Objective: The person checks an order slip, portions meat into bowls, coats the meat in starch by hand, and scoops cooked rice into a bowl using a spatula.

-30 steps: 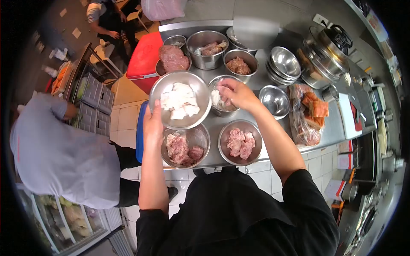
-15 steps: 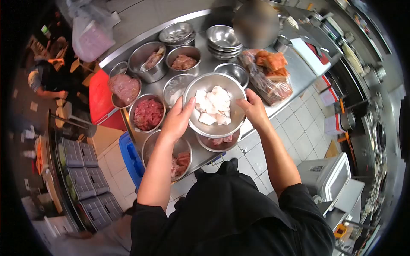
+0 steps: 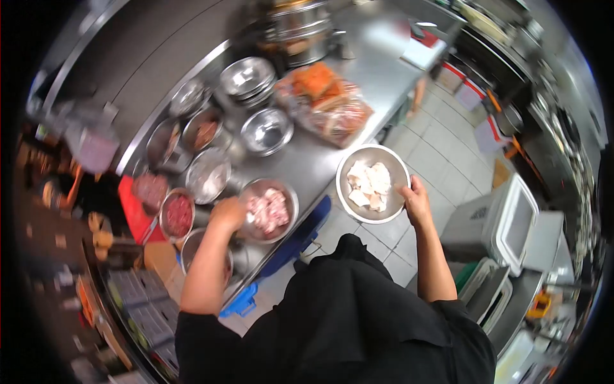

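Observation:
My right hand point(image 3: 416, 200) grips the right rim of a steel bowl point(image 3: 401, 168), thumb over the edge, and holds it up beyond the table's front edge. Pale white chunks point(image 3: 369, 185), perhaps fat or meat, lie inside it. My left hand point(image 3: 228, 215) is closed at the left rim of another steel bowl point(image 3: 293, 203), which stands near the table edge. That bowl contains pink meat pieces point(image 3: 268, 211). Blur partly hides the left fingertips. Just left of this hand are a bowl of red meat point(image 3: 177, 216) and a metal bowl with a little pale food point(image 3: 209, 176).
On the steel table point(image 3: 307, 168) stand stacked bowls point(image 3: 247, 78), an empty-looking bowl point(image 3: 267, 132) and bagged orange-brown meat blocks point(image 3: 326, 105). A white bin point(image 3: 480, 221) stands on the tiled floor at right. Blue plastic point(image 3: 240, 301) shows below the table edge.
My left hand has let go of the bowl of white chunks and moved to the bowl of pink meat. My right hand alone has carried the white chunks' bowl rightward, off the table. The view has turned.

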`<state>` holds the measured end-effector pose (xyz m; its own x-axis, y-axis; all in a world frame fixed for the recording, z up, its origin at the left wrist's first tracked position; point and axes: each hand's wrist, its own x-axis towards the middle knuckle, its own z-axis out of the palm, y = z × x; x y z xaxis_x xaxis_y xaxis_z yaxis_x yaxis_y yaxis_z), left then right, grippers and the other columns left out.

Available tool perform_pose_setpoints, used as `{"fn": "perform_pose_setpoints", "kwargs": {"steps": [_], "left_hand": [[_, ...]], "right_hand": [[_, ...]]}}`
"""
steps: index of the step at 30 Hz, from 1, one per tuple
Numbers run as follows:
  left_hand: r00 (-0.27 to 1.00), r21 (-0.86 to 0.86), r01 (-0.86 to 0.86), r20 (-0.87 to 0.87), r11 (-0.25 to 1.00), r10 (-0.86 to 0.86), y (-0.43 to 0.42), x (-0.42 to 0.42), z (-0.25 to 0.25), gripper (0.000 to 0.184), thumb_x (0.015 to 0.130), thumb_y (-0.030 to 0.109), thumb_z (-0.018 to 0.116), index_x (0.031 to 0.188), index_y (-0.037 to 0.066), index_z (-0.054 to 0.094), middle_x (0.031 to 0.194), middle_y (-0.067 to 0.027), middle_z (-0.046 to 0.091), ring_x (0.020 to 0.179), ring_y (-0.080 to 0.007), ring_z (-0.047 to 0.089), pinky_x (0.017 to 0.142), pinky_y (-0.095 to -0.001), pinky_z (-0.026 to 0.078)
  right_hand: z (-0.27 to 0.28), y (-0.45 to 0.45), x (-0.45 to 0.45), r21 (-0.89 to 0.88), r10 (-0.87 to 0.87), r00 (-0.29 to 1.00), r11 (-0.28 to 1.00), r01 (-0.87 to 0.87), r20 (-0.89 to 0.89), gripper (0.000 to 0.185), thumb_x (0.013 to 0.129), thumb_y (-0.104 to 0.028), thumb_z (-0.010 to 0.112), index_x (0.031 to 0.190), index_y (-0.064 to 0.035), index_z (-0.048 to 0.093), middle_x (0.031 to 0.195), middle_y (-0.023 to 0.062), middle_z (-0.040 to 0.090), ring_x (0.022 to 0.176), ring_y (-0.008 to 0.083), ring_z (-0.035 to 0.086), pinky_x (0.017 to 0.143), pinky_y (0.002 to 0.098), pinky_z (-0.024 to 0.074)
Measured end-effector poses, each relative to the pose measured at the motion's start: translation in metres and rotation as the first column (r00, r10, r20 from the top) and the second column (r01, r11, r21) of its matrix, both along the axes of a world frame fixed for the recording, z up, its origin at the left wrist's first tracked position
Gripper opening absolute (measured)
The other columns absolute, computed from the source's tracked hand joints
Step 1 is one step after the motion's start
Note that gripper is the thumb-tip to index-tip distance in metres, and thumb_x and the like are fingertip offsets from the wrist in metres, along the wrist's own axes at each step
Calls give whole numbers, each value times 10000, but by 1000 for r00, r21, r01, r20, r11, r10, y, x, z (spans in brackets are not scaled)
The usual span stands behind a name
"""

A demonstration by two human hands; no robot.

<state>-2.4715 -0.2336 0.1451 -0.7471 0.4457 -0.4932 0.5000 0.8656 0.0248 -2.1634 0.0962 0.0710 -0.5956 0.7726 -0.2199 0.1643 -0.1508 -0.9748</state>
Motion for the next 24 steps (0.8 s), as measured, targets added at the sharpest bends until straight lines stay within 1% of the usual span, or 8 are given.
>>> {"fn": "perform_pose_setpoints", "kwargs": {"steps": [3, 6, 9, 11, 12, 13, 14, 24], "left_hand": [[973, 56, 212, 80, 976, -216, -33, -50, -78, 414, 857, 337, 565, 1071, -4, 660, 1108, -284, 628, 969, -399, 653, 829, -464, 520], [891, 344, -199, 453, 918, 24, -20, -38, -56, 367, 812, 109, 627, 1166, 24, 580, 905, -111, 681, 631, -249, 671, 487, -348, 544], [679, 480, -451, 732, 753, -60, -12, -30, -52, 382, 774, 34, 645, 1148, 38, 563, 981, -73, 660, 817, -191, 657, 640, -320, 547], [806, 403, -165, 581, 900, -113, -5, -68, -65, 544, 739, -56, 601, 1263, 33, 486, 1106, -102, 635, 963, -218, 640, 791, -348, 541], [619, 535, -298, 739, 791, -266, 11, -50, -52, 532, 746, -45, 548, 1269, 13, 474, 1122, -108, 621, 1000, -221, 623, 813, -360, 532], [690, 604, -212, 649, 768, -321, 22, -17, 0, 473, 888, 264, 658, 1264, -12, 576, 1226, -158, 612, 1067, -285, 588, 921, -386, 471], [673, 553, -85, 646, 829, -362, 35, -7, 31, 599, 878, 277, 675, 1364, -12, 480, 1320, -144, 540, 1132, -245, 544, 958, -380, 452], [363, 609, 82, 719, 789, -593, 153, 148, 42, 593, 842, 162, 685, 1366, 4, 457, 1258, -176, 529, 1092, -279, 551, 823, -405, 512]], "right_hand": [[-22, 6, 65, 17, -183, 983, 983, 184, -29, 168, 806, -97, 596, 957, -24, 587, 800, 27, 596, 678, 103, 528, 587, 261, 434], [-45, -9, 125, 25, -381, 923, 924, 382, -49, 206, 793, -87, 618, 984, -13, 601, 827, 36, 612, 722, 116, 560, 648, 278, 472], [-46, -47, 173, 2, -570, 819, 821, 571, -62, 207, 787, -85, 627, 982, -18, 611, 829, 33, 618, 735, 115, 558, 672, 279, 476], [-36, -82, 196, 56, -692, 722, 721, 690, 2, 186, 783, -95, 629, 954, -25, 610, 825, 26, 610, 732, 109, 540, 663, 274, 462], [-28, -102, 206, 58, -738, 674, 674, 737, 9, 174, 779, -101, 628, 935, -28, 607, 820, 21, 602, 728, 105, 526, 653, 272, 450], [-27, -120, 217, 64, -789, 614, 614, 787, 20, 162, 776, -107, 625, 914, -26, 599, 812, 19, 589, 725, 104, 512, 640, 272, 436], [-27, -137, 226, 66, -825, 565, 565, 822, 27, 152, 773, -114, 621, 893, -25, 591, 803, 17, 577, 721, 103, 498, 627, 272, 422], [29, -316, 383, -77, -992, 77, 85, 993, -97, 140, 790, -52, 613, 923, -24, 580, 840, 26, 577, 752, 101, 533, 666, 252, 439]]}}
